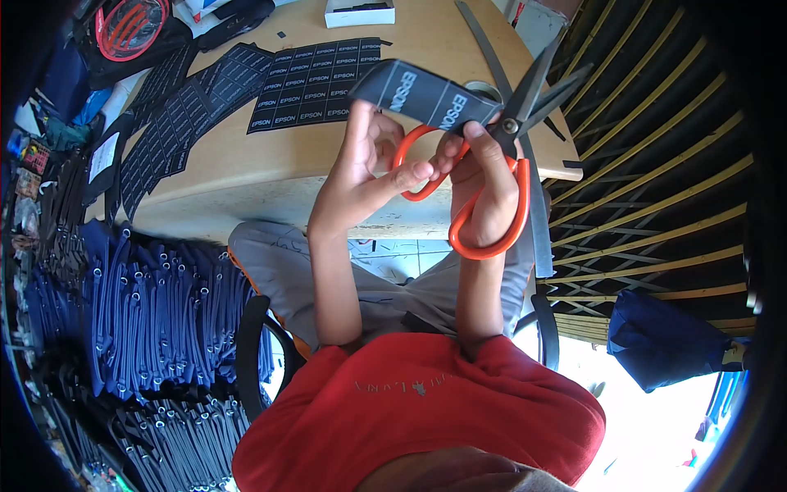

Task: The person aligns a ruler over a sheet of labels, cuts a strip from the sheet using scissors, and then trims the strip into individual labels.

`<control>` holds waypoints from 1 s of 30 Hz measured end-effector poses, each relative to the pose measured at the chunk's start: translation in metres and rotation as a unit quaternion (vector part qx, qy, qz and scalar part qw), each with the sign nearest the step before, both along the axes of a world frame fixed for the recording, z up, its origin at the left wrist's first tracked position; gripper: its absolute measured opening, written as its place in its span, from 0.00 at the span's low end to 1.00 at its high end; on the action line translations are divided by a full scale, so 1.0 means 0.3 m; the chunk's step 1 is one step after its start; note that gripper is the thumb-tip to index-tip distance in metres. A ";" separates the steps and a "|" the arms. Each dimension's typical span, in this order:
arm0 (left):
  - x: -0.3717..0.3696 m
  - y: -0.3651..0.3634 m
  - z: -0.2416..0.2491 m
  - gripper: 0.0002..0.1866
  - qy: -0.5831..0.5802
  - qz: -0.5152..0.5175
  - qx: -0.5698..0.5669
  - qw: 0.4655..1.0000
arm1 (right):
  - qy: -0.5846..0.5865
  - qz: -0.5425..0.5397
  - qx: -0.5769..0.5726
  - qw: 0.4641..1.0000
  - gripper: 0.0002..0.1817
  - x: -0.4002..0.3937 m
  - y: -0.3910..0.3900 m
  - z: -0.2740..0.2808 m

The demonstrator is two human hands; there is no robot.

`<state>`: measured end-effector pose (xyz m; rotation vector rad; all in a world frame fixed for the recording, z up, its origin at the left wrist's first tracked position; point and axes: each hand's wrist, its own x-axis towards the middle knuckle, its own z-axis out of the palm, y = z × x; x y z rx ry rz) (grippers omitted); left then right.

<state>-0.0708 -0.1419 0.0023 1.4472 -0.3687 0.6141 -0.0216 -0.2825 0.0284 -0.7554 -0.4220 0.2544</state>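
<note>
A black strip printed with EPSON labels [426, 97] is held up above the table's front edge. My left hand [365, 168] has its fingers bent around the strip's left end. My right hand [489, 176] pinches the strip's right end between thumb and fingers and also carries large scissors [510, 125] with orange handles. The scissors' blades are spread and point up to the right, beyond the strip. One orange handle loop hangs around the right palm; the other lies between the two hands. Behind the strip, a black EPSON sheet [307, 82] lies flat on the table.
More EPSON sheets [176, 123] lie on the wooden table [443, 49] at left. A white box [359, 15] stands at the back, a long metal ruler [537, 213] along the right edge. Navy straps [156, 320] hang at left; a folding gate [656, 164] stands at right.
</note>
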 end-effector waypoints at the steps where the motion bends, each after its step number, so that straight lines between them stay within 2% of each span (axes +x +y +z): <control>1: 0.004 -0.009 0.002 0.49 -0.009 -0.003 -0.013 1.000 | 0.006 -0.009 -0.004 1.000 0.07 -0.012 0.011 0.006; 2: 0.012 -0.038 0.024 0.41 -0.032 -0.020 -0.079 0.996 | -0.010 -0.011 -0.030 0.999 0.07 -0.018 0.016 0.008; 3: 0.012 -0.036 0.021 0.41 -0.032 -0.020 -0.079 0.996 | -0.027 -0.013 -0.055 0.998 0.07 -0.022 0.022 0.008; 5: 0.013 -0.028 -0.001 0.26 -0.066 -0.031 -0.113 0.991 | -0.025 -0.007 -0.065 0.998 0.07 -0.028 0.029 0.005; 6: 0.025 -0.006 -0.049 0.13 -0.040 0.109 -0.076 0.990 | -0.023 0.001 -0.062 0.998 0.08 -0.031 0.031 0.005; 7: 0.018 -0.011 -0.037 0.13 -0.040 0.109 -0.075 0.990 | -0.021 0.009 -0.059 0.998 0.08 -0.034 0.033 0.005; 9: -0.002 -0.024 -0.005 0.12 0.009 0.174 -0.079 0.982 | -0.018 0.000 -0.053 0.998 0.08 -0.032 0.038 -0.002; 14: -0.022 -0.009 0.006 0.13 0.018 0.169 -0.015 0.985 | -0.055 -0.055 -0.086 0.993 0.07 -0.019 0.043 -0.010; 18: -0.028 -0.011 0.023 0.13 0.014 0.166 -0.048 0.985 | -0.073 -0.023 -0.102 0.992 0.07 -0.019 0.037 -0.015; 20: -0.037 -0.002 0.031 0.13 -0.004 0.160 -0.052 0.986 | -0.112 -0.006 -0.139 0.984 0.12 -0.023 0.034 -0.022; 22: -0.059 0.014 0.040 0.13 0.024 0.272 -0.008 0.962 | -0.145 0.027 -0.187 0.971 0.14 -0.033 0.035 -0.009; 23: -0.060 0.021 0.038 0.13 0.022 0.279 -0.009 0.960 | -0.144 0.049 -0.203 0.967 0.15 -0.042 0.040 -0.007; 25: -0.064 0.044 0.034 0.15 -0.025 0.342 -0.029 0.939 | -0.218 0.084 -0.291 0.928 0.24 -0.051 0.048 -0.023; 28: -0.088 0.068 0.044 0.18 -0.046 0.419 -0.069 0.904 | -0.256 0.132 -0.331 0.899 0.31 -0.080 0.079 -0.044; 30: -0.105 0.082 0.056 0.20 -0.071 0.475 -0.100 0.872 | -0.267 0.163 -0.338 0.887 0.33 -0.100 0.091 -0.046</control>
